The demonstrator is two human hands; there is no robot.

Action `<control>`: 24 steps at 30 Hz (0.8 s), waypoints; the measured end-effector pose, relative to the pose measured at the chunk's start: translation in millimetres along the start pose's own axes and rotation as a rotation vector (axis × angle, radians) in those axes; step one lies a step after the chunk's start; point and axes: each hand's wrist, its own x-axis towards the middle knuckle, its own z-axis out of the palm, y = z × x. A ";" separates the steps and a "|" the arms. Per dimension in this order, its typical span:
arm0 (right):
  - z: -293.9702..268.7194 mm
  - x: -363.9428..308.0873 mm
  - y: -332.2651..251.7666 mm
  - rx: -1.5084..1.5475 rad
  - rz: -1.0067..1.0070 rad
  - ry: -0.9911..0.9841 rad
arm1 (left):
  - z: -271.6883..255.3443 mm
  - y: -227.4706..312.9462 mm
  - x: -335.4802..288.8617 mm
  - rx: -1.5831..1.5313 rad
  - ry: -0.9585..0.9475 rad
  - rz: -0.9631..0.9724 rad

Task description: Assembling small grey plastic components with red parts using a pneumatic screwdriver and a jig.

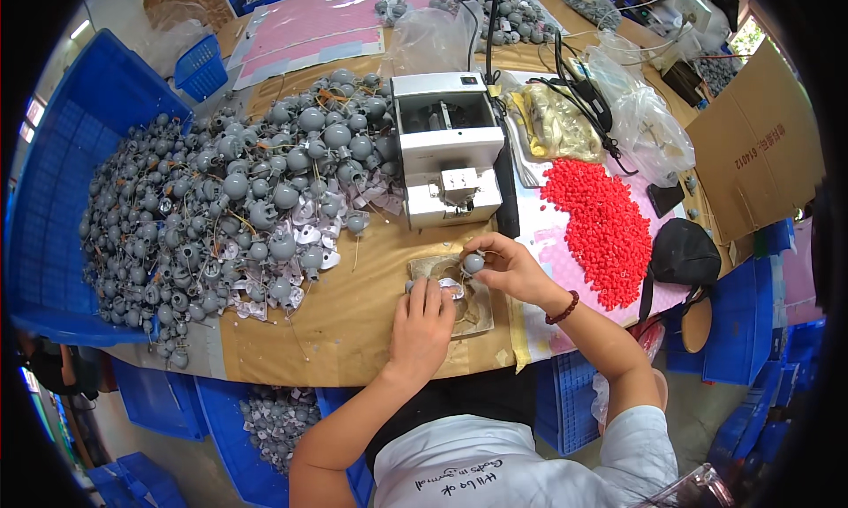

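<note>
My right hand [514,269] pinches a small round grey plastic part [473,263] between thumb and fingers. It is just above a square, worn, beige block [481,321] at the table's front edge. Over the left side of that block, my left hand [424,327] has its fingers closed together and bent downward. What those fingers hold is mostly hidden beneath them. Beside their tips a small white piece [452,287] shows, lying between the two hands.
A white bench machine [450,168] stands beyond the block. Left spreads a big heap of grey round parts [234,185], spilling from a blue crate [62,110]. Right are a pile of small red pieces [596,230], a black pouch [685,252] and a cardboard box [755,150].
</note>
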 end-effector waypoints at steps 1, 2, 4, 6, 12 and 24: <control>1.6 1.7 1.6 0.025 -0.025 -0.001 | 0.2 0.1 0.2 -0.003 0.002 0.001; 1.7 5.3 10.2 0.032 -0.079 -0.008 | 0.4 0.4 0.5 -0.006 0.006 0.003; 3.6 7.6 11.5 -0.218 -0.258 -0.009 | 0.9 0.3 0.1 -0.008 0.010 0.001; 7.4 8.0 5.3 -0.519 -0.411 -0.005 | 1.9 -0.2 -0.9 -0.016 0.012 -0.008; 7.9 11.8 10.3 0.116 -0.088 -0.152 | 5.6 0.2 -2.0 -0.065 0.022 -0.017; 20.3 13.3 -23.4 -0.697 -0.175 -0.086 | 13.8 -1.4 -0.5 -0.077 0.056 -0.016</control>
